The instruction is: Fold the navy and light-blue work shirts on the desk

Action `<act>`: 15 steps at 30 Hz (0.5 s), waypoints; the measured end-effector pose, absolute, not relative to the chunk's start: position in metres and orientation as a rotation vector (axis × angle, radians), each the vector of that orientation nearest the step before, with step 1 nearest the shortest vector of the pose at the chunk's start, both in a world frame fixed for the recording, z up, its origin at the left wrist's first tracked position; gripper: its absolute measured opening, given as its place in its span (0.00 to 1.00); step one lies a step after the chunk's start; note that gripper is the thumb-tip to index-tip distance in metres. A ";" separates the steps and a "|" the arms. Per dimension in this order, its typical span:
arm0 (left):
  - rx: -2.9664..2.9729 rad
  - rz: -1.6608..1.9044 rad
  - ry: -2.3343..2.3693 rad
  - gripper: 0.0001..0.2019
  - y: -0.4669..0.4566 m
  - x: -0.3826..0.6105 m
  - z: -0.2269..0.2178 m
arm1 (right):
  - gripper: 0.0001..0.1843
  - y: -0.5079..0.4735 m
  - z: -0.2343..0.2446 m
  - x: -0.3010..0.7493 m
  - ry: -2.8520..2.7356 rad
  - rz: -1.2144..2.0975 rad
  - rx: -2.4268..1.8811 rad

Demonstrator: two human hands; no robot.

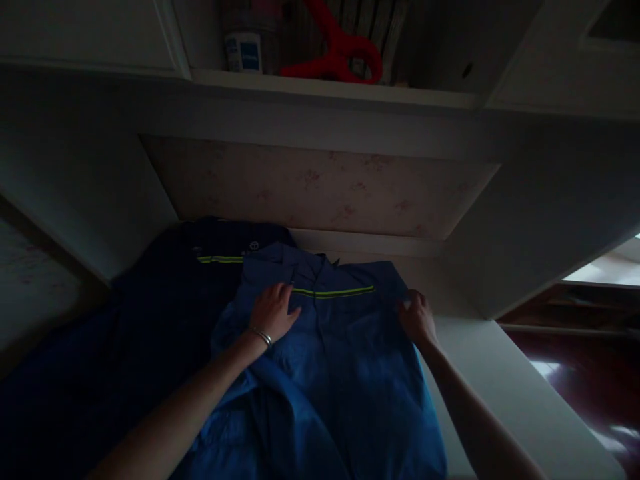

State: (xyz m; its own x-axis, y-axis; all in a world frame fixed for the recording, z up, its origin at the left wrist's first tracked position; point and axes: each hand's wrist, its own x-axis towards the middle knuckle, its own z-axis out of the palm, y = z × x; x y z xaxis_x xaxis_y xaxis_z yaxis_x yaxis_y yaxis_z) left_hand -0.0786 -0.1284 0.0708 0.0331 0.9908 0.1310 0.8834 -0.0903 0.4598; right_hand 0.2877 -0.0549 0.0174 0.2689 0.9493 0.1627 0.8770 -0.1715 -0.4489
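A blue work jacket (345,347) with a collar and a yellow-green stripe across the chest lies spread on a white surface. My left hand (274,312), a bracelet (261,337) at its wrist, rests on the jacket's left chest with the fingers laid out over the cloth. At the jacket's right shoulder edge, my right hand (417,317) is closed on the fabric. A darker navy garment (165,313) with a similar stripe lies to the left, partly under the blue jacket.
Above hangs a shelf (330,88) holding a red plastic object with a loop (350,60) and a labelled jar (244,52). White panels flank the worktop (480,373), with a flowered wall (320,190) behind. A reddish floor (580,380) shows at right. The scene is dim.
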 end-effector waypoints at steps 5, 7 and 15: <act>1.852 0.592 1.996 0.11 -0.114 -0.139 0.051 | 0.27 -0.022 0.014 0.233 -2.021 0.183 -1.941; 1.743 0.677 2.024 0.09 -0.118 -0.165 0.056 | 0.27 -0.010 0.008 0.225 -2.083 0.237 -1.956; 0.848 1.187 1.875 0.12 -0.160 -0.257 0.107 | 0.31 -0.025 -0.026 0.269 -2.291 0.269 -2.229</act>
State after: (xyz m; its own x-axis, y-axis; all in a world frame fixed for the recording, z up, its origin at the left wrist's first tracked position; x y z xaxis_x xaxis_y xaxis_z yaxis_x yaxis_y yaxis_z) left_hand -0.2568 -0.1603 0.1071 -0.5011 0.8313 -0.2404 0.1383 0.3512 0.9260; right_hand 0.2692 -0.0252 -0.0260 -0.0331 0.9859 -0.1640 0.9971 0.0212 -0.0736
